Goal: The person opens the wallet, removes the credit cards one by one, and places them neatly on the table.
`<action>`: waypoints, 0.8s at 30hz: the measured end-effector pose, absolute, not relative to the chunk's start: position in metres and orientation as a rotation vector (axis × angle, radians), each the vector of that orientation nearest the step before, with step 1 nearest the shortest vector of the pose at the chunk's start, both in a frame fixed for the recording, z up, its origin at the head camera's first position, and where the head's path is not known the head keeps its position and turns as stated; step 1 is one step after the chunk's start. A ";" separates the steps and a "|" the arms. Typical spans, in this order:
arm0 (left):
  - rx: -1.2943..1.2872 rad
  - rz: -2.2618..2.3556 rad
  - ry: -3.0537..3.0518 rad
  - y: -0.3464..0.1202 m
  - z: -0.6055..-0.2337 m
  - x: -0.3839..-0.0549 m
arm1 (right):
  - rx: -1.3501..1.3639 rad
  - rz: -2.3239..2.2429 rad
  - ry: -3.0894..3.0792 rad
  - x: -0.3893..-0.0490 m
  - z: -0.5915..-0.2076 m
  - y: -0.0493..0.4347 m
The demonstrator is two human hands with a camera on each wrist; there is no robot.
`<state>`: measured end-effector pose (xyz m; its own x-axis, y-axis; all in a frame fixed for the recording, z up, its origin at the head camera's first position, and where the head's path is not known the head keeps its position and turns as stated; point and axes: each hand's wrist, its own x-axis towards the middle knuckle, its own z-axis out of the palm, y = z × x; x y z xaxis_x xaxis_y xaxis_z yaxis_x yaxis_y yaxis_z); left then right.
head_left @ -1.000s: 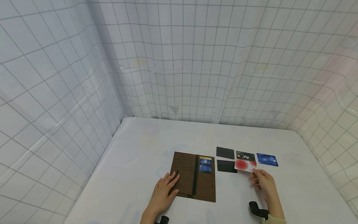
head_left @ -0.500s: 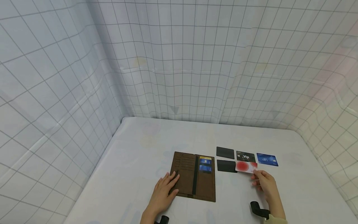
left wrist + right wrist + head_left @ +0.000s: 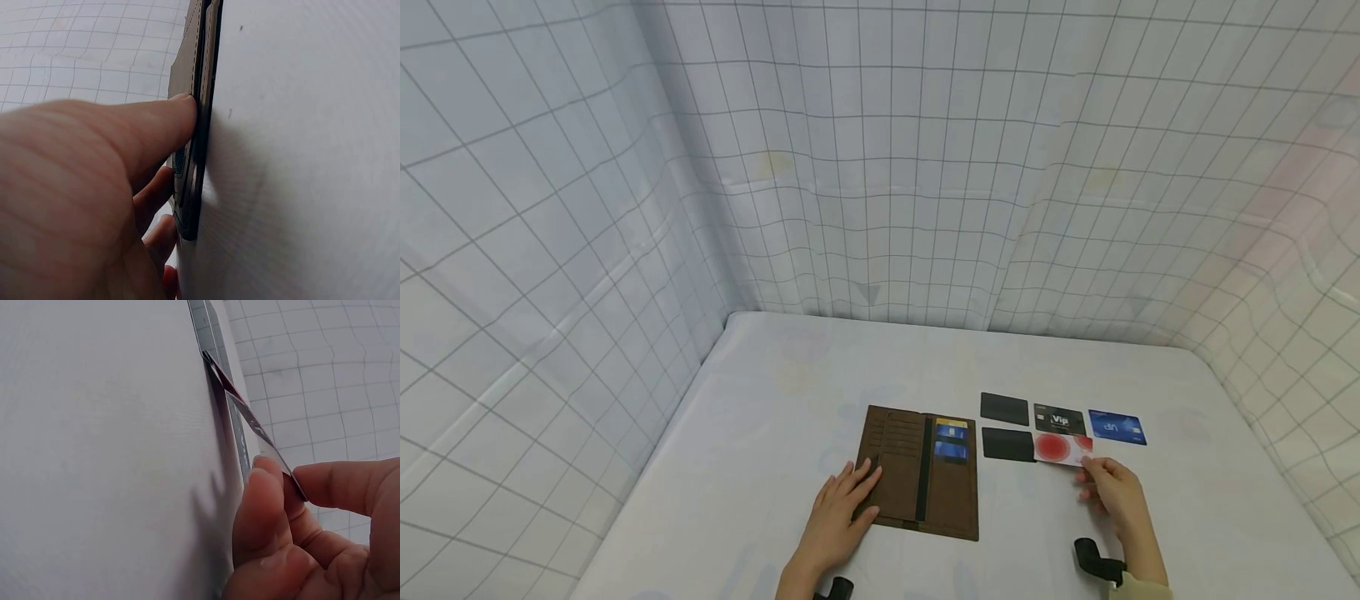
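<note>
A brown wallet [image 3: 951, 496] lies spread open on the white table, with blue cards [image 3: 951, 451] in its right-hand slots. My left hand [image 3: 835, 521] rests on the wallet's lower left corner, fingers extended. In the left wrist view the thumb [image 3: 159, 125] touches the wallet's edge [image 3: 194, 144]. Between thumb and fingers, my right hand [image 3: 1116, 493] pinches a white card with red circles [image 3: 1056, 448] by its right corner. The right wrist view shows this card [image 3: 253, 422] tilted, its pinched end raised and its far end low by the table.
Left of the pinched card lies a plain black card [image 3: 1006, 444], with another black card [image 3: 1003, 408] behind it. A black Vip card [image 3: 1060, 418] and a blue card [image 3: 1117, 427] lie in the back row. Gridded white curtains [image 3: 880, 167] enclose the table [image 3: 790, 375].
My right hand has shifted slightly right and toward me with the red-and-white card, which now covers less of the Vip card and the front black card. My left hand stays put.
</note>
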<state>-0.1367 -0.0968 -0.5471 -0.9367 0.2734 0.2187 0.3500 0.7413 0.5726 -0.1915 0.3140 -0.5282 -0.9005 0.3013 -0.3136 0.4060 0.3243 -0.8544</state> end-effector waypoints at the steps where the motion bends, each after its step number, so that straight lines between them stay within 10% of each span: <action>1: -0.506 -0.964 -2.819 -0.097 -0.547 -0.137 | 0.665 -1.631 2.486 -0.192 -0.528 0.314; 24: -0.513 -0.989 -2.798 -0.097 -0.548 -0.136 | 0.628 -1.303 2.658 -0.192 -0.522 0.315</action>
